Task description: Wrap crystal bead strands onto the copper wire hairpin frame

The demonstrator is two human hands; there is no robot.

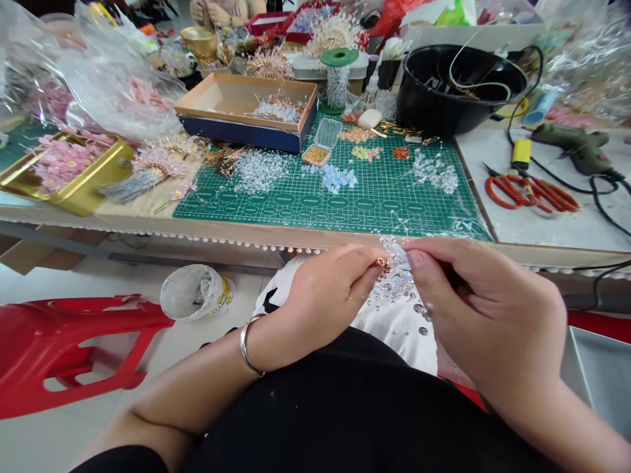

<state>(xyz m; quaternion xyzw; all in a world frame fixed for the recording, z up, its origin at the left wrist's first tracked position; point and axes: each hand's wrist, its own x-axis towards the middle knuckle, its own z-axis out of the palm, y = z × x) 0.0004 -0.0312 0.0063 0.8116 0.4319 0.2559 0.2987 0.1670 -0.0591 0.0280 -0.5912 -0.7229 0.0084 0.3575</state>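
A beaded ornament (393, 272) of clear beads, gold wire and pale blue petals is held over my lap, just in front of the table edge. My left hand (325, 292), with a silver bangle at the wrist, pinches its gold wire end between thumb and fingers. From the other side my right hand (497, 315) pinches a pale blue part of it; whether a wire is also in those fingers I cannot tell. Ahead on the green cutting mat (276, 207) lie pale blue flowers (338, 177), clear bead sprays (259, 171) and a small box of gold beads (316, 155).
A gold tin (83, 190) of pink flowers stands left. Behind are a cardboard box (246, 131), a green spool (339, 58) and a black basin (448, 105). Red-handled scissors (507, 190) and a glue gun (574, 144) lie right. Another person's hands (217, 13) show at the back.
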